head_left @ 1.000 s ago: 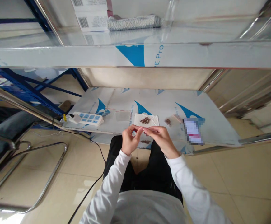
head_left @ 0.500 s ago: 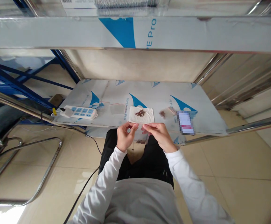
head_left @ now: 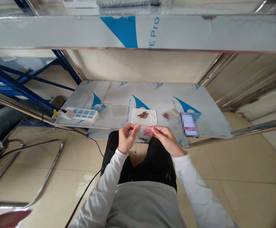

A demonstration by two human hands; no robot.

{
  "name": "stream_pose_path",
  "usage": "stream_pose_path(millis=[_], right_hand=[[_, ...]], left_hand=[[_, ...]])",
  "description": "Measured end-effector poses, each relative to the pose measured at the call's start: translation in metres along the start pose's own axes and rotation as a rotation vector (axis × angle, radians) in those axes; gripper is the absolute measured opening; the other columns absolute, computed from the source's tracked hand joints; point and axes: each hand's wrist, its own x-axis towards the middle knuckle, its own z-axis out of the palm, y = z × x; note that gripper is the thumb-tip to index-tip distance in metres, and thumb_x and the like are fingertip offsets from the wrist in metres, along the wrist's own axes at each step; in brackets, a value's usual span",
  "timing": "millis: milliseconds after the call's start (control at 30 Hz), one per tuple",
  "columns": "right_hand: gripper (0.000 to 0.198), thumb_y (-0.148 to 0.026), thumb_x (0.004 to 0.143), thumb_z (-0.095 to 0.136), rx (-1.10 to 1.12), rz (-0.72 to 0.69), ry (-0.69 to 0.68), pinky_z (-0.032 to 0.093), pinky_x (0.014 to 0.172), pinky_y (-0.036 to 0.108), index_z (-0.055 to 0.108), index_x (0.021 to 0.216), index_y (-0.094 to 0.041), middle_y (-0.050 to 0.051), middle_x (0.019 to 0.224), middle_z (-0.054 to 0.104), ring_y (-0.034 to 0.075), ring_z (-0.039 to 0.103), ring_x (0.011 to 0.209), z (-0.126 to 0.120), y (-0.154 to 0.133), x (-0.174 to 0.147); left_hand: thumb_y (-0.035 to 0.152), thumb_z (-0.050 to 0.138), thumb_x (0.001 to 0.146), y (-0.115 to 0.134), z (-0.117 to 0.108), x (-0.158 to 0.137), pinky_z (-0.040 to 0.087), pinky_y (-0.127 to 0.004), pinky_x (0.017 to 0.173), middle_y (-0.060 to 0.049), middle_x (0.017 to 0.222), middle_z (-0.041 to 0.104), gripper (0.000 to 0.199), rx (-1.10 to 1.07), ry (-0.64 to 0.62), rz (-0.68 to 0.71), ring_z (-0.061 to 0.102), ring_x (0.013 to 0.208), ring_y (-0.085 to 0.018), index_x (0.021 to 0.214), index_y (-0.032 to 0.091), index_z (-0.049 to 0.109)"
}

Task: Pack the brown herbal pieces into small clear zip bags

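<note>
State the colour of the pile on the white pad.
The pile is brown, best seen in head view.

Upper shelf [head_left: 187,33] blocks above; 1 narrow gap separates white cloth [head_left: 152,119] from brown pile [head_left: 165,116].

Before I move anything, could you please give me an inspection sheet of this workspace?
Surface: lower shelf, with blue printed film.
Job's things: clear bag between the hands, with brown pieces low in it; brown pile on a white cloth; smaller heap to its right, seemingly bagged.
Clutter: phone, its screen pixelated; power strip.
Hands: left hand and right hand pinch the clear bag.
Cables: black cable across the floor.
Surroundings: metal chair frame at left; blurred shape at lower left, unclear.
</note>
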Motion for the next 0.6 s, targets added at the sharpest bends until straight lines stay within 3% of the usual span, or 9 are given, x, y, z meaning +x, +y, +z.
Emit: stream_pose_path(millis=[100,267,433,600], right_hand=[[0.049,-0.059,0.088,0.05,0.009,-0.049,0.085,0.054,0.088,0.039,0.071,0.106,-0.019,0.009,0.101,0.074,0.025,0.069,0.098,0.007,0.01,0.001],[0.04,-0.048,0.078,0.07,-0.025,-0.092,0.206,0.057,0.08,0.036,0.069,0.107,-0.021,0.008,0.099,0.075,0.024,0.07,0.093,0.017,0.022,0.002],[0.033,-0.044,0.078,0.07,-0.047,-0.121,0.228,0.058,0.072,0.034,0.073,0.099,-0.019,0.008,0.095,0.075,0.023,0.071,0.083,0.019,0.019,0.002],[0.03,-0.044,0.077,0.072,-0.042,-0.095,0.226,0.059,0.077,0.036,0.073,0.095,-0.02,0.007,0.096,0.075,0.024,0.071,0.088,0.018,0.022,-0.001]], left_hand=[[0.044,0.07,0.078,0.002,0.0,0.003,0.051,-0.027,0.068,-0.005,0.067,0.069,0.03,-0.044,0.018,-0.014,0.065,0.067,-0.016,0.073,0.014,0.069],[0.044,0.069,0.079,0.002,0.0,0.005,0.05,-0.025,0.068,-0.004,0.068,0.068,0.03,-0.062,-0.037,-0.008,0.064,0.066,-0.014,0.075,0.014,0.068],[0.04,0.075,0.073,-0.003,0.003,0.004,0.051,-0.023,0.063,-0.005,0.078,0.071,0.03,-0.15,-0.115,-0.09,0.064,0.066,-0.013,0.085,0.014,0.068],[0.037,0.077,0.071,-0.008,0.003,0.004,0.051,-0.024,0.061,-0.003,0.068,0.071,0.024,-0.172,-0.124,-0.123,0.063,0.06,-0.012,0.074,0.014,0.069]])
